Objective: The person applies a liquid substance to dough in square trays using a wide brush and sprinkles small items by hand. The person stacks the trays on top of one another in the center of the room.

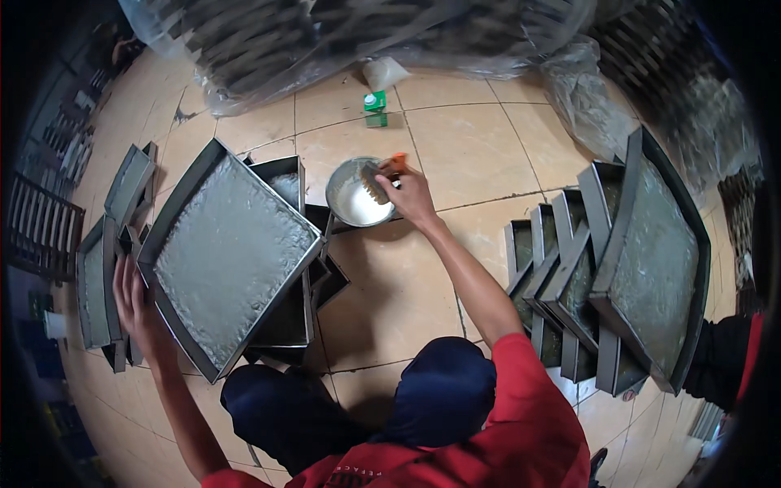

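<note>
My right hand [412, 196] is closed round a flat brush with an orange handle [399, 162]. Its brown bristles [374, 185] are over a round metal pot [333, 197] that holds white liquid. To the left, a square metal tray [229, 262], coated inside with a wet greyish-white layer, tops a crisscross stack of similar trays [285, 321]. My left hand [138, 302] is beside this tray's left corner, fingers stretched out along its outer wall. Whether the fingertips press on the metal I cannot tell.
More trays [96, 285] stand at the far left. On the right is another crooked stack, topped by a coated tray [657, 268]. A green carton [374, 102] and a whitish bag [384, 73] sit beyond the pot. Plastic sheeting [244, 89] hangs over dark racks at the back.
</note>
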`<action>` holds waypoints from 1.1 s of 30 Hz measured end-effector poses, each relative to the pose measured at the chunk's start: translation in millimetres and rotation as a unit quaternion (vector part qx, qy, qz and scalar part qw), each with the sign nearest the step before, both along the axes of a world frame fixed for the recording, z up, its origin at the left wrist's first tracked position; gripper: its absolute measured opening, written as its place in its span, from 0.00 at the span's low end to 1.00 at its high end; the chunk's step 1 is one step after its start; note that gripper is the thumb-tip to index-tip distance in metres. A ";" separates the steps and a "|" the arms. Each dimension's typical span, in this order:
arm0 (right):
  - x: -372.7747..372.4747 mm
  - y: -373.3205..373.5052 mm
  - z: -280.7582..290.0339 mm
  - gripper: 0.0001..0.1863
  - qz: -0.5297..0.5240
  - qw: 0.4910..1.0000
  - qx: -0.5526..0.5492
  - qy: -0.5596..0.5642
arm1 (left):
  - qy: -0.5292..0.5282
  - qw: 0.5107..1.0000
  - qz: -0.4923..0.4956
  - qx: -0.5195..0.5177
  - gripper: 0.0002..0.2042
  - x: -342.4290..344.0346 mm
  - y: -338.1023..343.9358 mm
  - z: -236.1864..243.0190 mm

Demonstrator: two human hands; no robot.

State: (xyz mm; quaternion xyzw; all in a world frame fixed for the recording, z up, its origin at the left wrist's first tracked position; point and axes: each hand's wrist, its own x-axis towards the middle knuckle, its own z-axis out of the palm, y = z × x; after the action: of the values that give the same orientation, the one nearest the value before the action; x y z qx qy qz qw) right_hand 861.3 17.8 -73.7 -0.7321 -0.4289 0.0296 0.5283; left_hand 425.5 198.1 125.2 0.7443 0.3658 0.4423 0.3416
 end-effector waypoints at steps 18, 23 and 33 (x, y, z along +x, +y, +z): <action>-47.1 87.0 -80.4 0.13 -0.107 0.985 -0.127 -0.055 | -0.026 0.967 0.219 -0.129 0.22 -236.0 20.1 -163.7; 16.8 45.6 -91.6 0.16 -0.154 0.981 -0.042 0.114 | -0.102 0.970 0.120 -0.184 0.23 -177.3 81.9 -177.8; -192.8 159.8 143.4 0.15 0.141 0.957 -0.027 0.252 | -0.108 0.944 0.174 -0.258 0.24 -195.6 80.2 -154.3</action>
State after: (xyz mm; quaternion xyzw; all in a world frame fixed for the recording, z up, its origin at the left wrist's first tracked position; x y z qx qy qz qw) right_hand 668.5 177.6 69.7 -0.6473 -0.3800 0.2989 0.5894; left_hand 229.9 278.4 -29.0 0.5034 0.5523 0.4629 0.4766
